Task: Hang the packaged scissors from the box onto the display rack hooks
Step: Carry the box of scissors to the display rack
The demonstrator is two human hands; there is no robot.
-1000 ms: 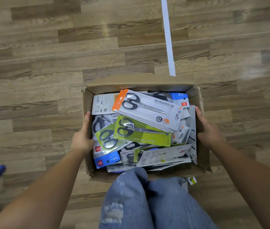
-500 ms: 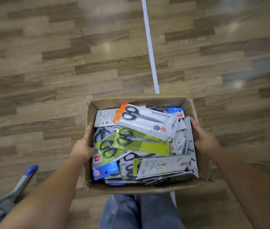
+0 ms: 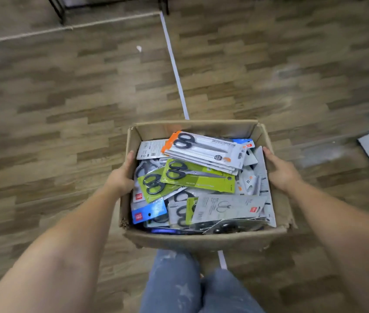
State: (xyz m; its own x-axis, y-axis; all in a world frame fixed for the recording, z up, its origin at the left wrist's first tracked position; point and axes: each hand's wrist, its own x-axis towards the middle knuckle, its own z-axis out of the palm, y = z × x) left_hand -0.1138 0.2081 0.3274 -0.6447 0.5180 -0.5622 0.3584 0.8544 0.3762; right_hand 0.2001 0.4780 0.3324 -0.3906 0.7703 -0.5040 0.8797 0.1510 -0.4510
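Nearest the camera, blue jeans (image 3: 179,288) with pale star marks stand on the wooden floor (image 3: 54,123). Above them the cardboard box (image 3: 201,241) is carried at waist height. The left hand (image 3: 120,177) grips its left wall with the thumb hooked inside the rim, and the right hand (image 3: 279,170) presses flat against the right wall, fingers straight.

Since a second ago the box has come up off the floor and travelled forward along the white floor line (image 3: 174,66); the knee that was behind it has given way to two standing legs, and the blue-handled thing at the left has dropped out of view. In my judgement this is still transport: nothing hangs yet.

The packaged scissors (image 3: 192,175) all lie heaped in the box. The top orange-edged pack (image 3: 204,150) bears a word that seems to read "SCISSORS", though blurred; several cards carry a small red logo too smeared to read.

Farthest off, black metal legs (image 3: 59,10), perhaps the rack's base, show at the top edge.
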